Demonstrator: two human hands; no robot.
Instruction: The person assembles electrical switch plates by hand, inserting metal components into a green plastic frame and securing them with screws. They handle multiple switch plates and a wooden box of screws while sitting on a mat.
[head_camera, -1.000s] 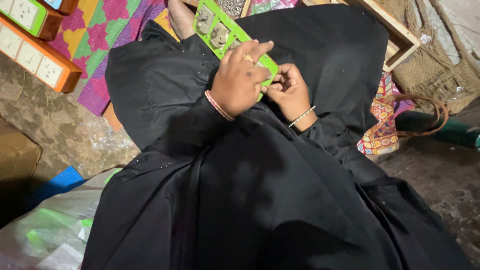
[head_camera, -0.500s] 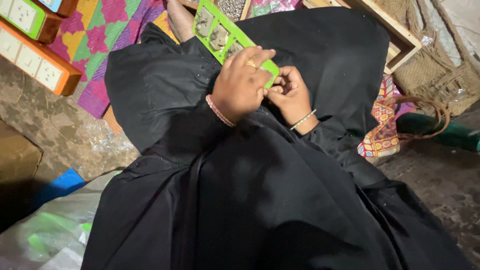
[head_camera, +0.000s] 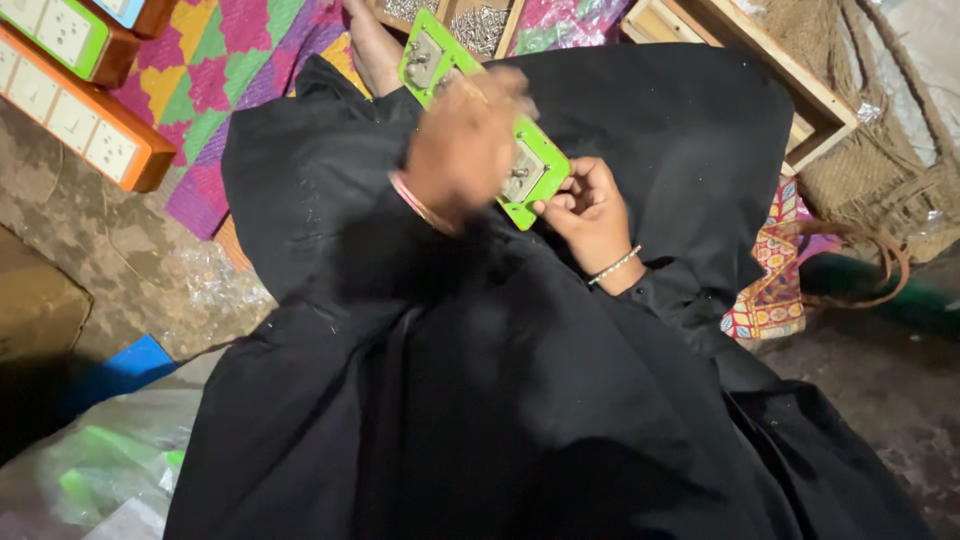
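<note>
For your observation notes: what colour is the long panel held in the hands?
Bright green panel, with grey metal fittings; head view.

Blurred left hand (head_camera: 465, 150) over green switch plate (head_camera: 480, 115) at upper centre, right hand (head_camera: 590, 210) pinching its lower end, orange socket strip (head_camera: 75, 115) upper left

Two hands, left (head_camera: 462, 150) and right (head_camera: 590, 210); one green switch plate (head_camera: 540, 180); two orange socket strips (head_camera: 75, 120); one wooden tray (head_camera: 800, 90).

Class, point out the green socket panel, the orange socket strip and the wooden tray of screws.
green socket panel (head_camera: 432, 55), head view, upper end.
orange socket strip (head_camera: 75, 120), head view, white face.
wooden tray of screws (head_camera: 482, 27), head view, screw pile.
</note>
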